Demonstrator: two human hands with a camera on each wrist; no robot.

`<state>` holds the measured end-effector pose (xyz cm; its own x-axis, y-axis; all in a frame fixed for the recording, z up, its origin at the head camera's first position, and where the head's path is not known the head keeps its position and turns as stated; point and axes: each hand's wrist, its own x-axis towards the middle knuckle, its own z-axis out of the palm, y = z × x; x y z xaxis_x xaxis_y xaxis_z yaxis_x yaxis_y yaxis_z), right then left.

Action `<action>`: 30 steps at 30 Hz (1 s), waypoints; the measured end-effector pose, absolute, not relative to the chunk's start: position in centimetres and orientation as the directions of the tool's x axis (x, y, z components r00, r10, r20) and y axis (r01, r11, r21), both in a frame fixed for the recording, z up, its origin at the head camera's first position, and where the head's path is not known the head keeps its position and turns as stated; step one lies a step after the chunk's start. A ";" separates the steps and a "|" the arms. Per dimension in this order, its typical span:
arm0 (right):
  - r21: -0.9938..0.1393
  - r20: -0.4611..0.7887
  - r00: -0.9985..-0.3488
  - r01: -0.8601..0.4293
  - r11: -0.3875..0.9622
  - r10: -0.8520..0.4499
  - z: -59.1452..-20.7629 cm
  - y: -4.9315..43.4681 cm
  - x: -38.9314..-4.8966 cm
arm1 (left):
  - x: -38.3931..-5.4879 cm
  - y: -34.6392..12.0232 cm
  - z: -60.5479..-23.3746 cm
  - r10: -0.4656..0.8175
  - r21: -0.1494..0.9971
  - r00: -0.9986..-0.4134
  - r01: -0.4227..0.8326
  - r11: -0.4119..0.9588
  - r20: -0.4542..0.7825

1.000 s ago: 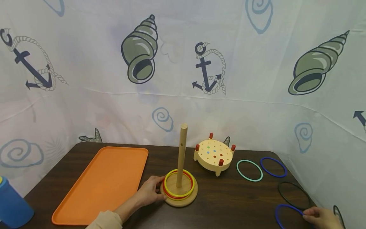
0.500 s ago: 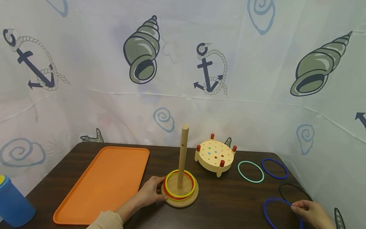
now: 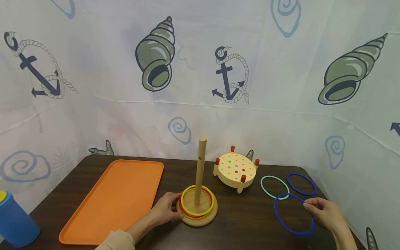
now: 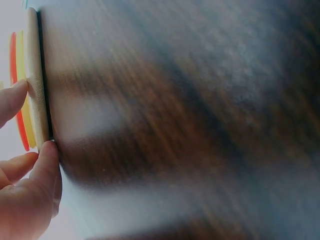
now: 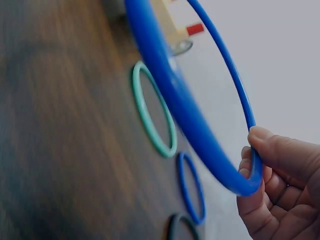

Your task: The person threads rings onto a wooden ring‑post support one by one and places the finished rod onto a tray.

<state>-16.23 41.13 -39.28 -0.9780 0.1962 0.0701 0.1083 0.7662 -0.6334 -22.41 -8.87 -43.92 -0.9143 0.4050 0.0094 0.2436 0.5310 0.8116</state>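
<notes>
My left hand (image 3: 164, 208) grips the left rim of a wooden ring-toss stand (image 3: 200, 170), whose upright peg rises from a round base. Thumb and fingers touch that base (image 4: 37, 95) in the left wrist view. A yellow ring (image 3: 197, 214) and a red ring (image 3: 210, 198) lie around the peg's foot. Over to the right, my right hand (image 3: 326, 211) pinches a blue ring (image 3: 290, 230) between thumb and fingers and holds it tilted up. The right wrist view shows this same blue ring (image 5: 187, 105) close up.
Beyond the held ring lie a mint green ring (image 3: 264, 189) and another blue ring (image 3: 290, 184). A black ring (image 5: 172, 225) shows in the right wrist view. A cream pegged disc with red-tipped legs (image 3: 234, 177), orange tray (image 3: 125, 194) and blue bottle (image 3: 15, 222) stand around.
My right hand has lifted the blue ring off the right end of the table and carried it leftward and away from me. The left hand stays on the stand's base.
</notes>
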 end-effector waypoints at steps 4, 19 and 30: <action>-0.615 0.103 -0.979 0.077 0.784 0.178 -38.3 39.9 -16.5 | -22.4 -8.8 -43.9 0.402 0.809 -0.916 0.246 0.534 0.013; -0.703 0.256 -0.962 -0.114 0.702 0.099 -35.2 34.5 -18.5 | -22.2 -8.8 -43.9 0.397 0.813 -0.917 0.243 0.530 0.015; -0.798 0.267 -0.960 -0.172 0.577 0.083 -32.7 30.2 -20.1 | -22.3 -8.9 -43.9 0.401 0.809 -0.916 0.249 0.533 0.018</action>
